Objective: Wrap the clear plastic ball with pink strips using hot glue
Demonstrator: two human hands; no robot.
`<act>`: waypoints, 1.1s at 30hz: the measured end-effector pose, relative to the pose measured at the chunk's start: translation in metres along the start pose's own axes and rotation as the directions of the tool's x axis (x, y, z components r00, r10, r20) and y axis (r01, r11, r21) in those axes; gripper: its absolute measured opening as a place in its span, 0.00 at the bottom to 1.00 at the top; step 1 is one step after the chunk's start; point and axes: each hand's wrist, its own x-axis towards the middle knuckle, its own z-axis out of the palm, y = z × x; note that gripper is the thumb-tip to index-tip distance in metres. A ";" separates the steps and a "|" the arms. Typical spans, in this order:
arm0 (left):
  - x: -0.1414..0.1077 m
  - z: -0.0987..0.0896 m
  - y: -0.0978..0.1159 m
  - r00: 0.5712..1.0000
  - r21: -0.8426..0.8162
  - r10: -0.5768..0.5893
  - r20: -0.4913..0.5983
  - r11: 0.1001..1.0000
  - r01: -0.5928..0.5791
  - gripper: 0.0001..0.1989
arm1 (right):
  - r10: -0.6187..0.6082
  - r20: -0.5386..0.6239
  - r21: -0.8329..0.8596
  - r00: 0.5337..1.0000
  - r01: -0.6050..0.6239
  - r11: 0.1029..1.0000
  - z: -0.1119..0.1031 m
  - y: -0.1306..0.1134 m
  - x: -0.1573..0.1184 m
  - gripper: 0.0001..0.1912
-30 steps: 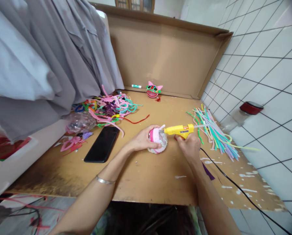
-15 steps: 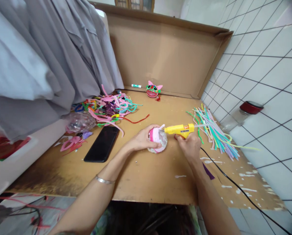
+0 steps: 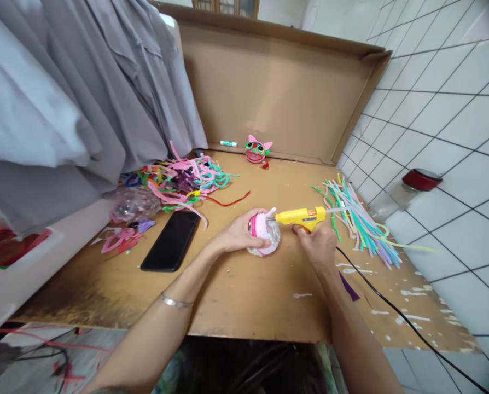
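Observation:
My left hand (image 3: 244, 232) is closed around a small round clear piece (image 3: 273, 236) wrapped with pink and pale pink pipe cleaner (image 3: 261, 224), held just above the table. One pale pink end sticks up at its top. In my right hand (image 3: 317, 241) is a yellow hot glue gun (image 3: 301, 217), a glue stick (image 3: 337, 210) poking out of its back. Its metal nozzle points left and meets the pipe cleaner's upper right side; whether glue is flowing out I cannot tell. My right fingers wrap the handle at the trigger.
A black phone (image 3: 170, 242) lies left, beside a tangled heap of pipe cleaners (image 3: 195, 175). Straight pipe cleaners (image 3: 361, 221) lie right, near a red-lidded jar (image 3: 404, 189). A decorated animal-face piece (image 3: 256, 150) and a glue tube (image 3: 228, 143) stand at the back. The gun's black cord (image 3: 392, 306) trails right.

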 end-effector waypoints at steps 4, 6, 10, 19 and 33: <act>0.000 0.000 -0.001 1.000 -0.006 0.007 0.004 1.000 -0.007 0.39 | 0.005 -0.018 0.024 1.000 -0.005 1.000 0.001 0.000 0.000 0.13; 0.000 0.000 -0.002 1.000 0.000 0.007 0.004 1.000 -0.006 0.39 | 0.011 -0.032 0.032 0.999 -0.010 0.999 0.001 0.000 0.000 0.13; 0.000 0.001 -0.002 1.000 0.004 0.011 -0.002 1.000 -0.011 0.39 | -0.002 -0.057 0.042 0.998 0.004 0.999 0.004 0.001 0.000 0.14; 0.000 0.001 -0.001 1.000 -0.003 0.002 -0.004 1.000 -0.002 0.39 | 0.057 -0.016 0.095 0.998 -0.055 0.994 0.001 0.000 0.001 0.16; 0.001 -0.002 -0.004 1.000 0.068 -0.016 -0.012 0.998 0.017 0.41 | 0.162 0.114 0.608 0.980 -0.197 0.769 -0.002 0.008 0.014 0.31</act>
